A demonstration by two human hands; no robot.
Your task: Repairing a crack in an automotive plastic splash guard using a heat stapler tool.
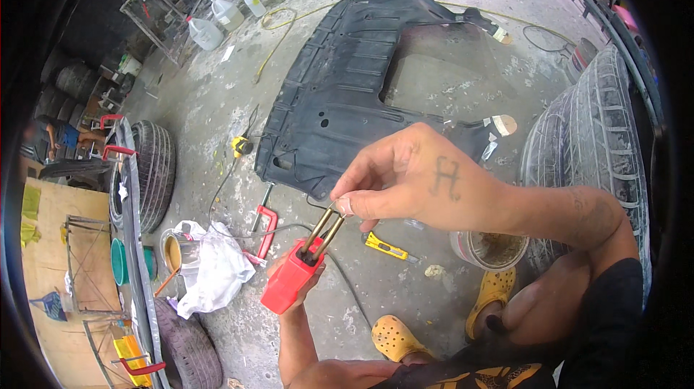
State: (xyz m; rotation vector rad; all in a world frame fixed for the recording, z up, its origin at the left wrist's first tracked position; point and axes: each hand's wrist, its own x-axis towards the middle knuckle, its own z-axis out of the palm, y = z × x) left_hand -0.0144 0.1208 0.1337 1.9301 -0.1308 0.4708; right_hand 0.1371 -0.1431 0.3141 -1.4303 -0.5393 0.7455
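Observation:
My left hand is wrapped round the red body of a hot stapler, a plastic welder with two brass-coloured prongs pointing up and away from me. Over the prong tips, my right hand pinches with thumb and forefinger. A thin dark wire staple seems to be at those fingertips, though it is mostly hidden. Beyond both hands lies a large black plastic undertray, flat on the concrete floor. A dark cable runs from near the stapler across the floor.
A yellow utility knife and a red clamp lie close by. White plastic bag and a tin sit to the left. Tyres stand at the right, another tyre at the left. A bucket is near my feet. Plastic jugs stand far left.

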